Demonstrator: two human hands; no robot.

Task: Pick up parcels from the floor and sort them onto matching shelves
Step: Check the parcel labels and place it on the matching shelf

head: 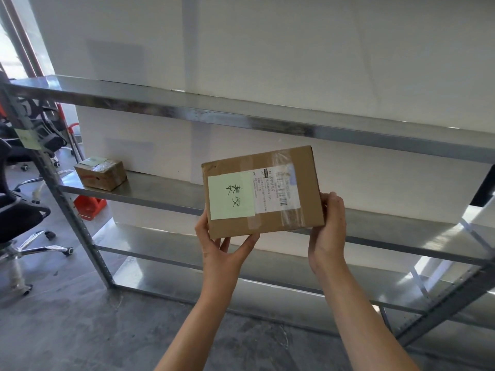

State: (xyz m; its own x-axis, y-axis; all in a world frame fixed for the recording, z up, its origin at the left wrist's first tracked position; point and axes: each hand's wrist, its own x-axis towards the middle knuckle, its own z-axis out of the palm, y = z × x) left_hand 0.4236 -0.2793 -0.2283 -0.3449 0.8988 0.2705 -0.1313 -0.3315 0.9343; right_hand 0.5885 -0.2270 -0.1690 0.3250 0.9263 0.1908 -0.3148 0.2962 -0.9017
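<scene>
Both hands hold a flat cardboard parcel (261,191).
Left hand (223,246) cups its lower corner; right hand (328,228) clasps its right edge before steel shelves (171,194).

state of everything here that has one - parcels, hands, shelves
flat parcel: held up in front of the shelving, label side facing the camera, green note stuck on
left hand: gripping the parcel's lower left corner
right hand: gripping the parcel's lower right edge
small parcel: resting on the middle shelf, left end
top shelf: nothing seen on it
</scene>
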